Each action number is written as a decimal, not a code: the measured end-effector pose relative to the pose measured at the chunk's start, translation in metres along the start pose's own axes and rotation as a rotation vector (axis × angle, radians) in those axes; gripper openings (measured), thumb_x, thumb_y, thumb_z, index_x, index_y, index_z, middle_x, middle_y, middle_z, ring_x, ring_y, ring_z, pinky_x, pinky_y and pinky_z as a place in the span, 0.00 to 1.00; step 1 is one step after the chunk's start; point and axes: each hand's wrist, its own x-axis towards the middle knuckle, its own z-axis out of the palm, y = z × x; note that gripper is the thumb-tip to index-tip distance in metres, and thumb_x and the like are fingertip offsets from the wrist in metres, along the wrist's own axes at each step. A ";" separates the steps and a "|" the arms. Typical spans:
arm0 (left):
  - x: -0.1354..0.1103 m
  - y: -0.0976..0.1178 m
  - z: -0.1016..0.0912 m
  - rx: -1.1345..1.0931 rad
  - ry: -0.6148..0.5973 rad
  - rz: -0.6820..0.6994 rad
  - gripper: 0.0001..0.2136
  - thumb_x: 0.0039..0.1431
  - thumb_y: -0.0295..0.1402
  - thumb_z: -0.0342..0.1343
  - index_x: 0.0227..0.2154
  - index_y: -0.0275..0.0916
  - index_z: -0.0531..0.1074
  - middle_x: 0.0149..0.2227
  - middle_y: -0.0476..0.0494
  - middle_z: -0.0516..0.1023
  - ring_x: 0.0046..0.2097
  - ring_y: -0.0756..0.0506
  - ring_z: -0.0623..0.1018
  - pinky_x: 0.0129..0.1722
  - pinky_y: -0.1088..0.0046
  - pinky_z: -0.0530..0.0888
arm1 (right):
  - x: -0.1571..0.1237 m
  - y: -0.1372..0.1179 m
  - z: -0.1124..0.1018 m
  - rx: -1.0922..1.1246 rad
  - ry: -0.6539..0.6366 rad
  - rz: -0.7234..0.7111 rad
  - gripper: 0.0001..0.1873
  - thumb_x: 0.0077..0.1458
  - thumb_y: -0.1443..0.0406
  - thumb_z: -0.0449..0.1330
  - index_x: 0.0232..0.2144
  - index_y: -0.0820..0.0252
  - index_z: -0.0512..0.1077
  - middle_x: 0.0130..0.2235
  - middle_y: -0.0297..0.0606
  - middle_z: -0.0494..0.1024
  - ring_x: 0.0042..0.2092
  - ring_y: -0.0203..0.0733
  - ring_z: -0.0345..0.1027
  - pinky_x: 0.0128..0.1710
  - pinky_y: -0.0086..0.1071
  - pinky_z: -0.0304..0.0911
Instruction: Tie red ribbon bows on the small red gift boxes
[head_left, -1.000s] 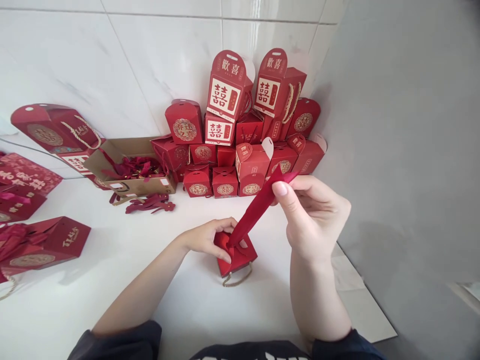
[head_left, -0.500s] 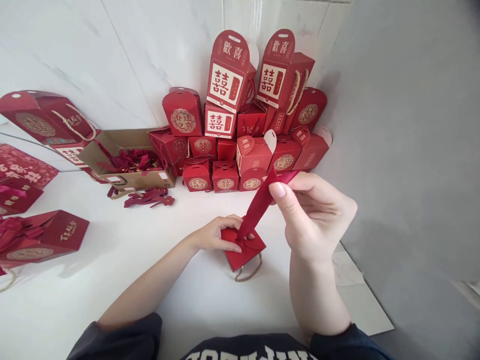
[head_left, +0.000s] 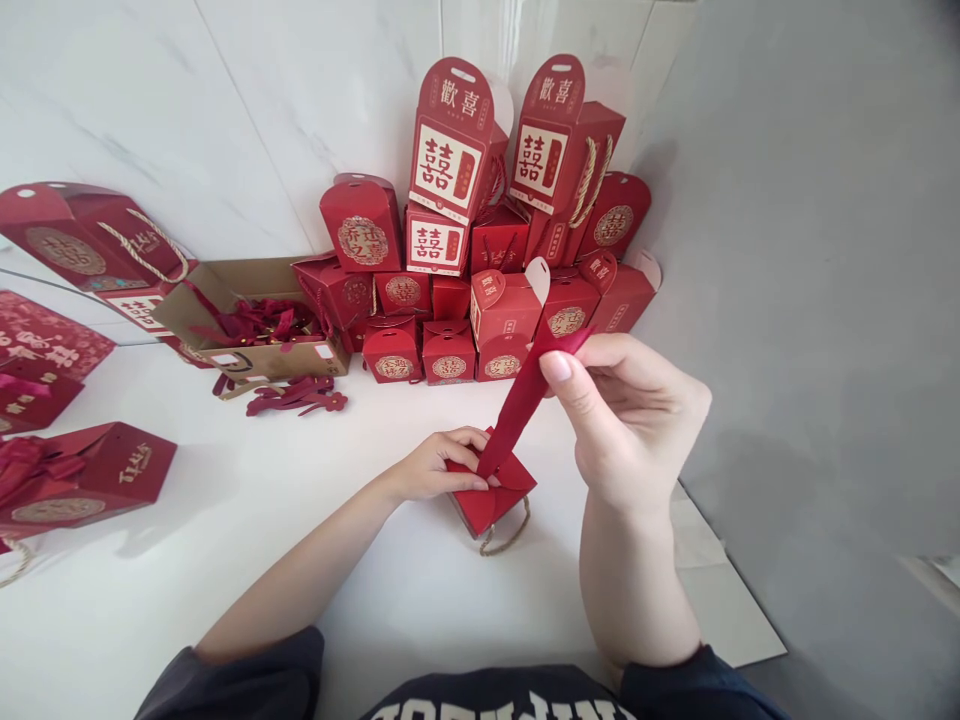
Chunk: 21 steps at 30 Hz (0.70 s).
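My left hand (head_left: 439, 465) rests over the top of a small red gift box (head_left: 502, 505), its fingers holding the flap area. The box lies tilted on the white counter (head_left: 390, 580), with a twisted rope handle (head_left: 506, 537) trailing at its near side. A dark red ribbon (head_left: 521, 405) rises from the top of the box. My right hand (head_left: 630, 420) pinches the ribbon's upper end between thumb and fingers, above and to the right of the box. The ribbon's lower end is partly hidden at the box.
Behind my hands, several red gift boxes (head_left: 450, 350) are stacked against the white tile wall. To the left stand a cardboard tray (head_left: 277, 362) holding red ribbons, loose red bows (head_left: 296, 397) and more red bags (head_left: 127, 465). A grey panel (head_left: 787, 300) rises on the right.
The box has turned and shifted right with my left hand. The ribbon now stands more upright, and my right hand has risen slightly.
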 end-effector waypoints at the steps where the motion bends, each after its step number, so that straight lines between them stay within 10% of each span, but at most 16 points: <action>1: 0.000 0.000 0.000 0.001 -0.001 -0.006 0.07 0.55 0.34 0.63 0.34 0.38 0.82 0.45 0.36 0.78 0.51 0.39 0.75 0.55 0.60 0.70 | 0.000 0.001 0.000 -0.001 -0.015 0.014 0.08 0.54 0.66 0.64 0.24 0.57 0.72 0.24 0.29 0.74 0.24 0.33 0.65 0.25 0.30 0.66; 11: 0.000 0.000 -0.001 0.068 -0.033 -0.017 0.07 0.52 0.31 0.64 0.36 0.38 0.81 0.47 0.36 0.79 0.54 0.37 0.74 0.57 0.56 0.68 | 0.002 0.005 -0.002 -0.082 -0.201 0.113 0.06 0.54 0.63 0.65 0.26 0.57 0.76 0.27 0.31 0.78 0.30 0.36 0.71 0.29 0.29 0.68; 21: 0.002 0.000 -0.003 0.099 -0.042 0.021 0.08 0.52 0.32 0.65 0.37 0.38 0.81 0.40 0.37 0.80 0.51 0.40 0.75 0.55 0.61 0.70 | 0.001 0.004 0.001 -0.052 0.037 0.012 0.06 0.55 0.65 0.63 0.26 0.57 0.74 0.26 0.29 0.76 0.27 0.35 0.70 0.29 0.31 0.70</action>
